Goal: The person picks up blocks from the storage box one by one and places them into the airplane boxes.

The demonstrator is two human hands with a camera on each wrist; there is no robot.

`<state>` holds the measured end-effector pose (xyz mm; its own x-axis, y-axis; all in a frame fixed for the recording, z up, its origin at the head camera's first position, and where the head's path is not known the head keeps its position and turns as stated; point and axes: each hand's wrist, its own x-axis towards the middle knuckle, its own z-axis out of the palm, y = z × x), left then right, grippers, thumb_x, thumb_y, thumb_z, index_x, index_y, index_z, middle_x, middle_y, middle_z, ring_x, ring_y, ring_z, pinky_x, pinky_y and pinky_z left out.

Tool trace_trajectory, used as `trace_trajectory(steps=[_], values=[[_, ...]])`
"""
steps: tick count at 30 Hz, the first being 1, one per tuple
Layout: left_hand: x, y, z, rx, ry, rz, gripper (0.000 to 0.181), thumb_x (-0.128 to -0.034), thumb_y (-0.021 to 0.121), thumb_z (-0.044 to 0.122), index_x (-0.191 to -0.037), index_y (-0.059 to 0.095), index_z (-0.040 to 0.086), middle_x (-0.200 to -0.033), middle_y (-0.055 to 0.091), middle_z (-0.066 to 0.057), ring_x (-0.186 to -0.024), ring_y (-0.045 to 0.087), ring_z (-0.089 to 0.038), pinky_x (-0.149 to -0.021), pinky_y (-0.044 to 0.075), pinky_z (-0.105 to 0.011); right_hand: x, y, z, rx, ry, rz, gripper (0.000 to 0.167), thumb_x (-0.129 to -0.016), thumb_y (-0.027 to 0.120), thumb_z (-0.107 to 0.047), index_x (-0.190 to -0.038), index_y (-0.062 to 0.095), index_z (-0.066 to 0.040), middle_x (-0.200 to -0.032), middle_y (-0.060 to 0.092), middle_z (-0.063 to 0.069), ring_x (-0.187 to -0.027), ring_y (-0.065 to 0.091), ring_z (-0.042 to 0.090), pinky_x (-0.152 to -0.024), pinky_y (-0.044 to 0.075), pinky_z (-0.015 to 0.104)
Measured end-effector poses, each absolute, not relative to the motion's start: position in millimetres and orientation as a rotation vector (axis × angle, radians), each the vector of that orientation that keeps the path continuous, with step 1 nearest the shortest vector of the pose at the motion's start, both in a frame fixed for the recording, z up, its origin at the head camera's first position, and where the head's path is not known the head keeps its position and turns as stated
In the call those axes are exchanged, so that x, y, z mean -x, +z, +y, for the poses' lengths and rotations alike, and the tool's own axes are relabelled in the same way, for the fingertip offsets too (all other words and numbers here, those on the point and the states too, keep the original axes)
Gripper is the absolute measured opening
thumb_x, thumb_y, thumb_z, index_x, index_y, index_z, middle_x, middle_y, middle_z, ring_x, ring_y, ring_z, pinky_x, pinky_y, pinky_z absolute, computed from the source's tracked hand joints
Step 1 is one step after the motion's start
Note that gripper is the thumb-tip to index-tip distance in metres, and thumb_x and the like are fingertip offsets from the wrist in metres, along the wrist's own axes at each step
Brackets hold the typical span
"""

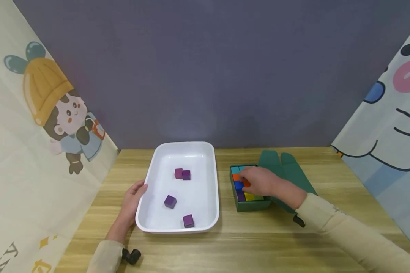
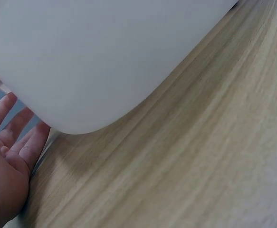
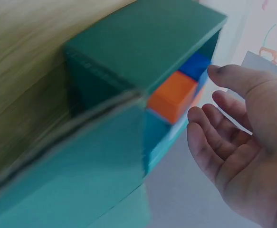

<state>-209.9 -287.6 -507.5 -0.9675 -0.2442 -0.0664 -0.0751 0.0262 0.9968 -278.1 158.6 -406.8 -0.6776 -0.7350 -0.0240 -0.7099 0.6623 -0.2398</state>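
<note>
On the left, a white tray (image 1: 194, 189) holds several purple cubes (image 1: 170, 201); one cube (image 1: 178, 173) there looks more magenta. My left hand (image 1: 133, 199) holds the tray's left rim, thumb over the edge and fingers (image 2: 22, 126) along its outer side. To the right of the tray stands a green cardboard box (image 1: 253, 206) filled with coloured cubes: light blue, orange, blue, yellow and purple. Over these cubes is my right hand (image 1: 261, 181), its thumb and fingers apart with nothing visible between them. An orange cube (image 3: 174, 95) and a blue cube (image 3: 195, 66) show beside its fingertips.
The box's open lid (image 1: 294, 172) spreads out to the right, under my right forearm. A wooden table (image 1: 225, 250) bears everything. Behind it rises a plain dark grey wall (image 1: 205, 76), with printed cartoon sheets at both sides.
</note>
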Motion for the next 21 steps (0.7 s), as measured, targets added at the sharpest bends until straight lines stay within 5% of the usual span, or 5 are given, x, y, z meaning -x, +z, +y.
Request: trace_trajectory(steps=[8,21], values=[[208,-507,-289,-0.367,-2.069,-2.176,0.053,-0.0988,0.057,0.037,-0.139,0.047,0.003,-0.133,0.051,-0.023,-0.097,0.062,-0.016,-0.082,0.055,-0.029,262,-396,113,1.402,-0.375,2.701,0.013,-0.088,0.07,-0.013,-0.101,0.068,-0.013,-0.096,0.063,0.0,-0.078,0.056,0.011,-0.067,0.051,0.028],[212,-506,-287,-0.386,-2.068,-2.157,0.048,-0.0994,0.057,0.03,-0.137,0.049,0.002,-0.129,0.055,-0.023,-0.093,0.064,-0.015,-0.081,0.055,-0.029,223,-401,-2,1.572,-0.018,2.358,0.02,-0.083,0.078,-0.023,-0.102,0.07,-0.024,-0.092,0.062,-0.011,-0.078,0.052,0.005,-0.069,0.048,0.022]])
